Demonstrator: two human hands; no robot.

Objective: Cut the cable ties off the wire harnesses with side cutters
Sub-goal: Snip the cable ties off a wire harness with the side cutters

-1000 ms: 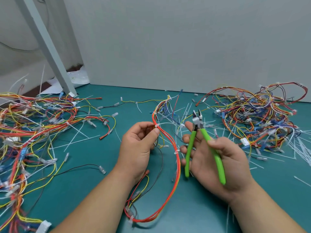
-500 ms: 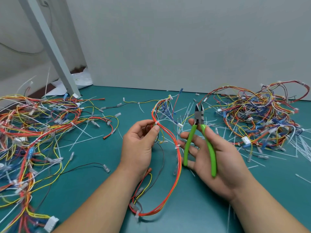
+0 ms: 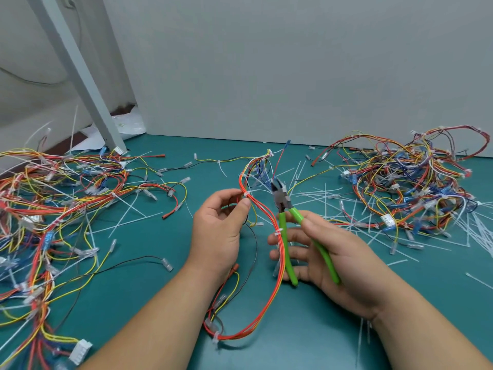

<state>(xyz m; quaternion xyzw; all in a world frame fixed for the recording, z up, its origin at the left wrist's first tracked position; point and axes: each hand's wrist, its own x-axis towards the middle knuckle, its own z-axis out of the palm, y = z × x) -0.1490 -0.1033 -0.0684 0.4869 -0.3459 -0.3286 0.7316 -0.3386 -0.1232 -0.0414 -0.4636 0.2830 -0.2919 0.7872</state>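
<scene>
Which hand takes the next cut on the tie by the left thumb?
Right. The right hand holds the side cutters, nose near the cable tie; the left hand pinches the harness there, steadying it.

I'm at a workshop bench. A teal-green work mat (image 3: 306,343) runs up to a plain grey wall panel (image 3: 266,62). A tangled heap of red, yellow and blue wire harnesses (image 3: 53,196) covers the mat's left side, and a second such heap (image 3: 413,182) covers its right. Cut white plastic cable ties (image 3: 480,231) litter the mat. A slanted grey metal post (image 3: 80,70) stands at its far left corner.
</scene>
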